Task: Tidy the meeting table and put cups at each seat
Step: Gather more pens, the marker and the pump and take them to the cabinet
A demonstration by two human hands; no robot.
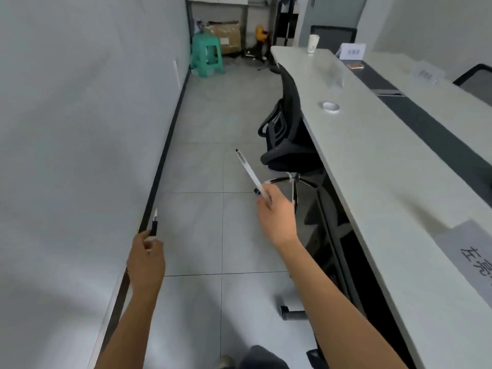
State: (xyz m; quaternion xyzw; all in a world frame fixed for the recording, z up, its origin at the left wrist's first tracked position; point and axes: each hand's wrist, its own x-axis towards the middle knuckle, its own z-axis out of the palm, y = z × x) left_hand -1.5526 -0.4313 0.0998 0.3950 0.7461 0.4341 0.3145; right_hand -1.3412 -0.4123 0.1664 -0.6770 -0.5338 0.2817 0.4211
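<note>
My right hand (277, 217) grips a white pen (250, 174) that points up and away over the floor. My left hand (146, 259) holds a second pen with a black grip (154, 225) near the wall's dark skirting. The long white meeting table (372, 161) runs along the right. On it stand a tall paper cup (313, 43) at the far end and a low white cup (331, 106) seen from above nearer the middle. Both hands are left of the table, over the aisle.
A black office chair (285, 134) is pushed under the table's left edge. Name cards (352, 51) and a paper sheet (471, 262) lie on the table. At the aisle's far end stand a green plastic stool (207, 55) and a cardboard box (226, 35).
</note>
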